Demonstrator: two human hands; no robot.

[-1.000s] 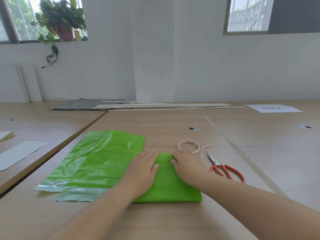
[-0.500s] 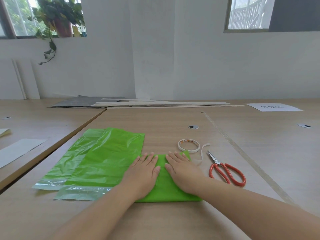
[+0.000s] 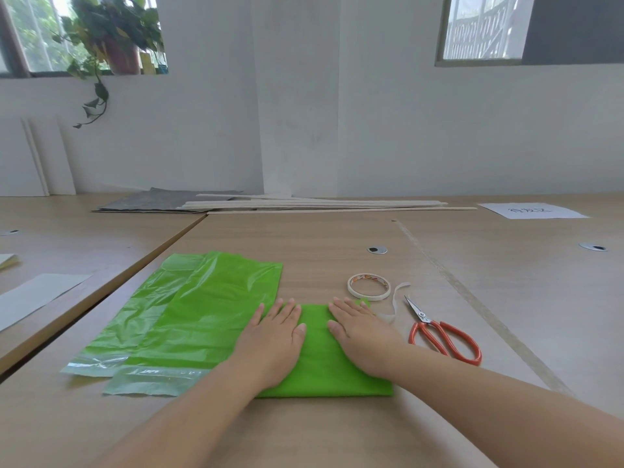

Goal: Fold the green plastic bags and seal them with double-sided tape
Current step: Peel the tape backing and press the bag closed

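The left hand [image 3: 275,336] and right hand [image 3: 363,336] (both spread flat) press the folded green plastic bag [image 3: 320,366] on the wooden counter [image 3: 304,238].

Folded bag [image 3: 320,369] on bench [image 3: 304,238], front centre. Left hand [image 3: 273,339] and right hand [image 3: 363,336] flat on it, side by side. Flat bags [image 3: 202,315] overlapping, just left of folded bag. Tape roll [image 3: 369,287] behind right hand. Scissors [image 3: 442,336] right of right hand. Slats [image 3: 320,206] at far edge, by wall.
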